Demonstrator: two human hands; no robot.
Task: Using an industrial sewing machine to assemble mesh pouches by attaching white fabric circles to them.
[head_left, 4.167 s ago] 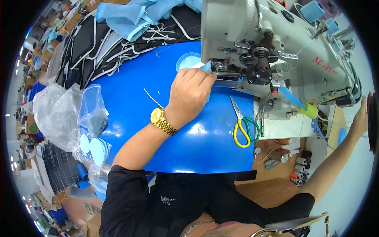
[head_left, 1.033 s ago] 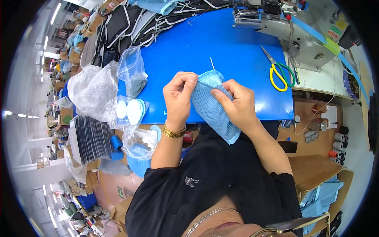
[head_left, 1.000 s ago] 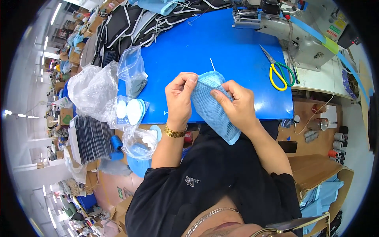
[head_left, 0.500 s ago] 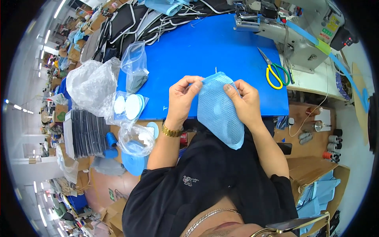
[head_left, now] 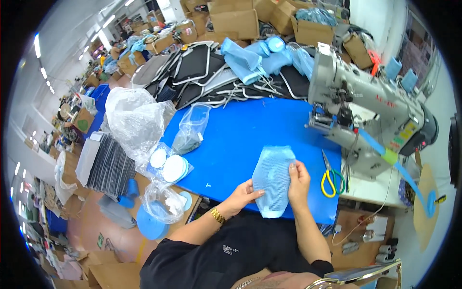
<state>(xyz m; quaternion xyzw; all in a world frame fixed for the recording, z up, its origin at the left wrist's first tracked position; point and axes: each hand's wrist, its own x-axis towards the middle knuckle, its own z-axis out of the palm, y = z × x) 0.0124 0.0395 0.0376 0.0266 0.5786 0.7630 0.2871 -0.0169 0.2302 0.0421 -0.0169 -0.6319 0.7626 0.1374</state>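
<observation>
A light blue mesh bag (head_left: 272,180) is held up between my two hands at the near edge of the blue work table (head_left: 240,144). My left hand (head_left: 242,196) pinches its lower left side, thumb in front. My right hand (head_left: 299,183) grips the right side, with the thumb along the mesh edge. The wide end of the bag points away from me and its narrow end hangs near my shirt. Fingers behind the mesh are partly hidden. To the right of the bag lie scissors (head_left: 328,185) with yellow and green handles.
A sewing machine (head_left: 361,91) stands at the right, fed by a blue strip (head_left: 370,140). Black panels with pale trim (head_left: 197,65) and blue mesh pieces (head_left: 245,60) pile up at the back. Plastic bags (head_left: 137,118) and white discs (head_left: 174,168) lie on the left.
The view has tilted up, showing more of the machine and the back. My left hand has gone from the bag's top edge to its lower left side; my right hand still grips the right side.
</observation>
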